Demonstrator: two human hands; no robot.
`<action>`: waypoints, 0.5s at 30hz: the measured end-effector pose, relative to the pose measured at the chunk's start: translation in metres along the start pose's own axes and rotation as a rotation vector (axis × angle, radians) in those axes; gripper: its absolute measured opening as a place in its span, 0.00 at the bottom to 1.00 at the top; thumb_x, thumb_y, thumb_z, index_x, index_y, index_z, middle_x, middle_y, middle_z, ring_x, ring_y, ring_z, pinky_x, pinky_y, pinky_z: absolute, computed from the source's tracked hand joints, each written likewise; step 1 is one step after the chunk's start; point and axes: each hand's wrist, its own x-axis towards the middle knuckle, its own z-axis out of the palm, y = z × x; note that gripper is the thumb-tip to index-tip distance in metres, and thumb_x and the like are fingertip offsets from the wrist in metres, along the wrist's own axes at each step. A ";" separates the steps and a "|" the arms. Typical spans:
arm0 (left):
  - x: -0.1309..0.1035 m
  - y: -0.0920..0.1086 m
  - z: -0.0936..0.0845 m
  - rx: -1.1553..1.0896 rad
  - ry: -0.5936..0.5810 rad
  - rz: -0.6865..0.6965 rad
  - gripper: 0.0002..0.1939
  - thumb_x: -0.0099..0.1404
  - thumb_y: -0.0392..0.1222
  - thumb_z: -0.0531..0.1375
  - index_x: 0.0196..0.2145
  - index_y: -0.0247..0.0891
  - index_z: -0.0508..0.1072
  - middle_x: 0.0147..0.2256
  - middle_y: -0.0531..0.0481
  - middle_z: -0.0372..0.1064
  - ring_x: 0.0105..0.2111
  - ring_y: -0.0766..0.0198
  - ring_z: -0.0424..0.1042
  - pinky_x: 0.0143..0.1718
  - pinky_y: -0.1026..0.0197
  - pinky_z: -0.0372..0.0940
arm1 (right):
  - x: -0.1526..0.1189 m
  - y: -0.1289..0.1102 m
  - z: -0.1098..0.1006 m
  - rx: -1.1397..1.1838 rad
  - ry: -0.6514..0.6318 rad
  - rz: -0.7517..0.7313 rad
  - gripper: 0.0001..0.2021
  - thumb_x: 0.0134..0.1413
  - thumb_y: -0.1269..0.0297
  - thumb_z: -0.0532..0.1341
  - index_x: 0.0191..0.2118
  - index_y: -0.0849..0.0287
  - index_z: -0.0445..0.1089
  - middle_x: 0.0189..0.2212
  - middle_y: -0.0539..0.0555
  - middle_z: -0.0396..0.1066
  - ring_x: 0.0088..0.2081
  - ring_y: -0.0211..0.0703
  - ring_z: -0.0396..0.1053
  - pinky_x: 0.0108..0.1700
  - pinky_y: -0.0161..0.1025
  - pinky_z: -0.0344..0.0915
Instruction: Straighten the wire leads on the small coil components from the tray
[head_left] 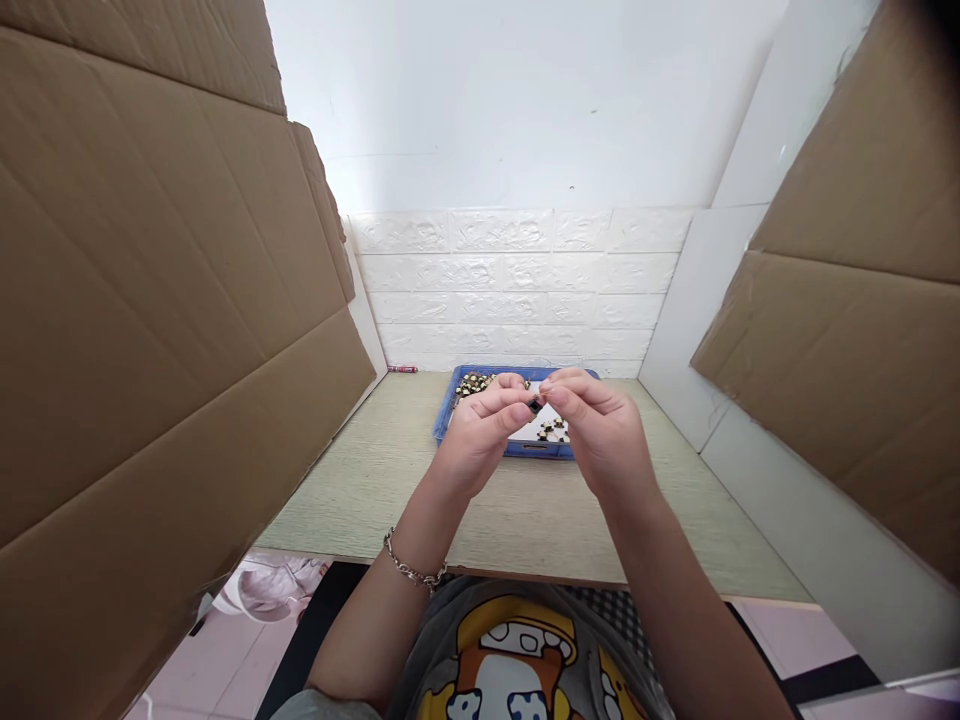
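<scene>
Between the fingertips of both hands is a small dark component [535, 405], held over the blue tray; its exact kind is too small to make out. My left hand [487, 425] pinches it from the left with thumb and forefinger. From the right, my right hand [600, 425] has its thumb and forefinger pressed together at the component's upper edge. Behind and below them is a shallow blue tray [517, 449] with a white lining. Several small black and yellowish components [474, 384] are heaped at its back left, and a few more [553, 431] lie near its front right.
The tray stands on a pale wooden table [517, 520] against a white brick-pattern wall [517, 270]. A red marker-like tube [403, 369] lies at the back left corner. Large cardboard sheets [150, 300] [847, 330] rise on both sides.
</scene>
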 end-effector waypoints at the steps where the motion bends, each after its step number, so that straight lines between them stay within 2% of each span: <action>1: -0.001 0.000 0.001 -0.037 -0.007 -0.033 0.12 0.48 0.48 0.66 0.28 0.38 0.78 0.35 0.49 0.60 0.40 0.66 0.58 0.41 0.63 0.57 | -0.001 -0.001 0.000 -0.017 -0.002 -0.003 0.04 0.47 0.66 0.64 0.25 0.51 0.75 0.28 0.46 0.70 0.35 0.34 0.66 0.41 0.34 0.62; 7: -0.003 -0.002 0.003 -0.245 -0.069 -0.184 0.12 0.50 0.47 0.65 0.28 0.36 0.76 0.33 0.50 0.63 0.35 0.69 0.60 0.37 0.66 0.59 | -0.003 -0.006 0.000 -0.107 -0.014 0.016 0.05 0.49 0.66 0.62 0.27 0.52 0.75 0.28 0.46 0.71 0.36 0.34 0.68 0.42 0.34 0.63; 15: -0.005 -0.003 0.004 -0.348 -0.094 -0.234 0.08 0.50 0.45 0.66 0.27 0.38 0.76 0.31 0.51 0.64 0.35 0.68 0.63 0.35 0.65 0.62 | -0.001 -0.009 0.000 -0.159 -0.044 0.043 0.06 0.50 0.65 0.61 0.25 0.56 0.73 0.26 0.47 0.70 0.33 0.34 0.67 0.38 0.32 0.63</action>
